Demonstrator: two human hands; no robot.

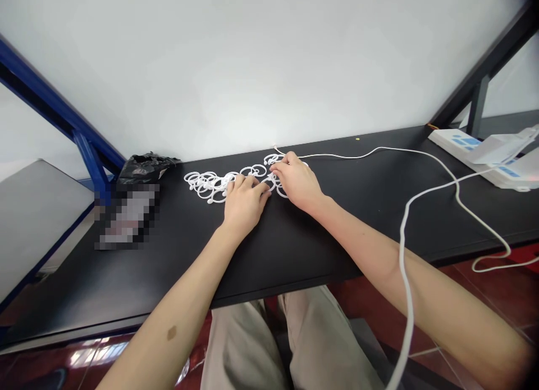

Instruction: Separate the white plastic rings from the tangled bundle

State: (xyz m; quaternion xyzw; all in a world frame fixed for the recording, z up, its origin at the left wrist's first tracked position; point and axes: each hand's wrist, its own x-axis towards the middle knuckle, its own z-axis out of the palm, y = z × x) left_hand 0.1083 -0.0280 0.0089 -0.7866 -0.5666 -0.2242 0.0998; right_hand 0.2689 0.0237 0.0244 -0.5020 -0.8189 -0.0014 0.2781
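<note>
A tangle of white cable loops (208,185) lies on the black table (295,238) near the wall. My left hand (244,202) rests palm down on the loops' right part, fingers pressed on the cable. My right hand (297,179) sits just to the right of it, fingertips pinching the white cable at the coil's right end. Whether either hand truly grips a strand is hard to see. From the coil a long white cable (404,154) runs right along the table, then loops down over the front edge.
A crumpled black plastic bag (143,165) lies at the left, with a blurred object (126,216) in front of it. A white power strip (484,154) with paper on it sits at the far right. Blue and black frame posts stand at the sides.
</note>
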